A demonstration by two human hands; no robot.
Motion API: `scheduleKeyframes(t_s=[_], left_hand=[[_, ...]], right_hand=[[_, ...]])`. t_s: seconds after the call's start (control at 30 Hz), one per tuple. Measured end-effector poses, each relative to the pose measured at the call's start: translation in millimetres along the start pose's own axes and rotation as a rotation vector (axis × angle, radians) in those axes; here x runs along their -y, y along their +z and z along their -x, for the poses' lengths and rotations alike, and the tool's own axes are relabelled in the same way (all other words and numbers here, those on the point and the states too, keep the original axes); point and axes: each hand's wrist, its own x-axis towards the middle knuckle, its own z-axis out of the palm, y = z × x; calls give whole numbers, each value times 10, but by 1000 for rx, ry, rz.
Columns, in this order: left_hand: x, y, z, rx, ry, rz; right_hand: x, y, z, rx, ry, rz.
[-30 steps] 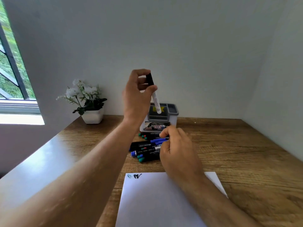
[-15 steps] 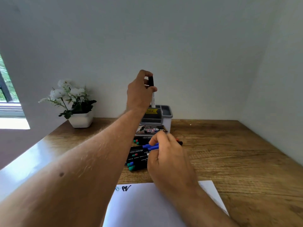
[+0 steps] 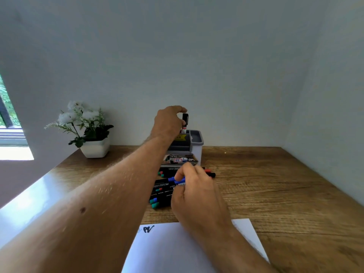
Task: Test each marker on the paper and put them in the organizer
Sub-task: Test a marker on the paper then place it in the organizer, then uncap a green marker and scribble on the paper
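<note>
At 12 o'clock on the wooden desk [image 3: 256,184], against the wall, sat the grey organizer [image 3: 195,138]. White paper [image 3: 177,249] lay at 6 o'clock, marker pile [image 3: 163,190] between them. Left hand [image 3: 169,123] pinched a black-capped marker [image 3: 184,122] upright, lower end already inside a compartment. Right hand [image 3: 197,194] pinched a blue marker [image 3: 176,179] over the pile. Best to keep the black one vertical and release only once seated, so it wouldn't tip out.
</note>
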Motion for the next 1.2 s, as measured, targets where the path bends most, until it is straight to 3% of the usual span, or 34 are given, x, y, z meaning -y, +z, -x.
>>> scheduleKeyframes(t_s=[0.3, 0.47, 0.6, 0.87, 1.07, 1.2], left_hand=[[-44, -223, 276, -184, -18, 188], [-90, -426, 706, -266, -51, 417], [33, -517, 1110, -223, -145, 517], [325, -430, 1420, -153, -255, 573], [326, -306, 1399, -103, -233, 474], [318, -310, 1394, -121, -215, 519]], right_hand=[[-11, -70, -5, 15, 66, 45], [-10, -161, -9, 45, 119, 270], [35, -178, 23, 109, 117, 385], [62, -170, 52, 194, 26, 370], [87, -230, 51, 272, -6, 410], [104, -261, -31, 411, -21, 432]])
